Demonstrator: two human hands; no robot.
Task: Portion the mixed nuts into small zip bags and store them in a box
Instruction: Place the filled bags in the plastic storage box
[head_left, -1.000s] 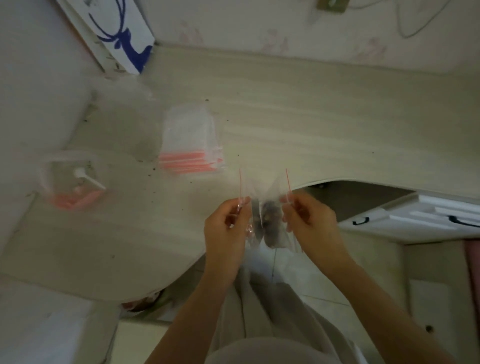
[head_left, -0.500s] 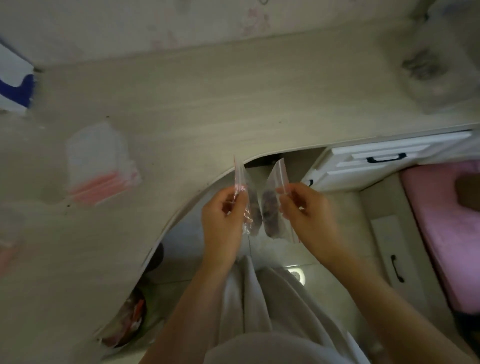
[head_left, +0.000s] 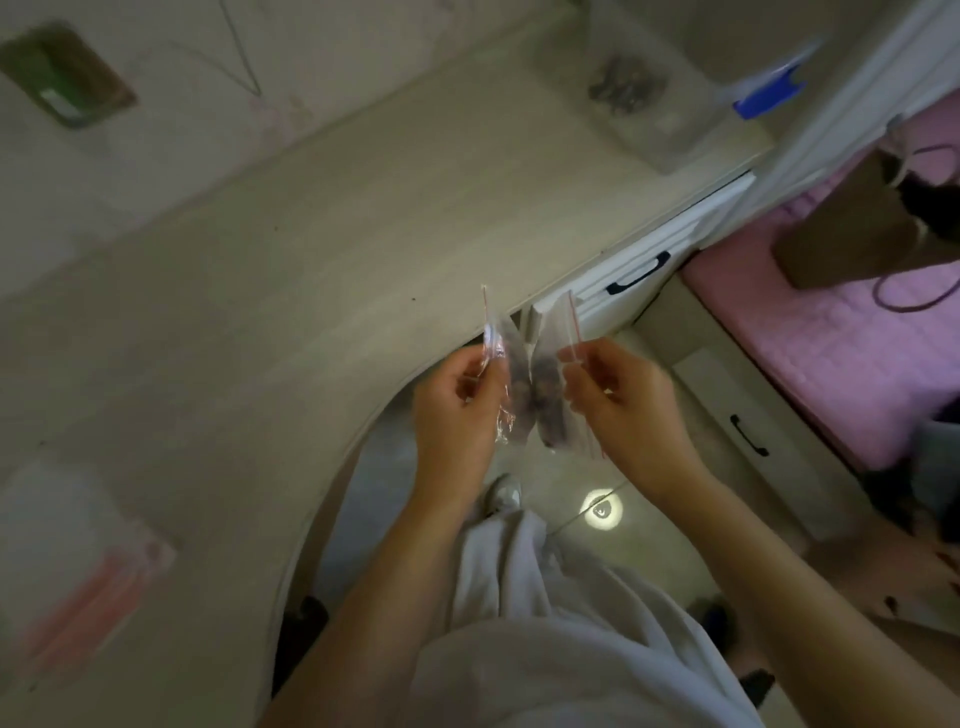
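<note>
Holds a small clear plastic zip bag with a red seal line (head_left: 550, 338) in the air just past the near curved edge of the pale wood-grain bench (head_left: 311, 234), above the floor gap. Pinches its left lip between thumb and curled fingers of the bare left grip (head_left: 457, 410), and its right lip the same way in the bare right grip (head_left: 618, 400). Has the two red-lined lips spread apart, mouth pointing up and away. Carries a clump of dark mixed nuts (head_left: 543, 384) low in the bag, between the two grips. Cannot tell for sure whether one opened bag or two thin ones side by side.

At the far right of the bench: a blurred clear plastic box (head_left: 675, 135) with more dark nuts (head_left: 623, 88) inside. At the near left, flat on the bench and well apart from the held bag: a stack of empty clear zip bags with pink-red strips (head_left: 78, 571).

Right of the bench edge: white drawer fronts with black handles (head_left: 639, 275), then a pink bed cover (head_left: 831, 338). Below the grips: pale clothing (head_left: 545, 649) and a glossy floor with a round light reflection (head_left: 602, 509).
</note>
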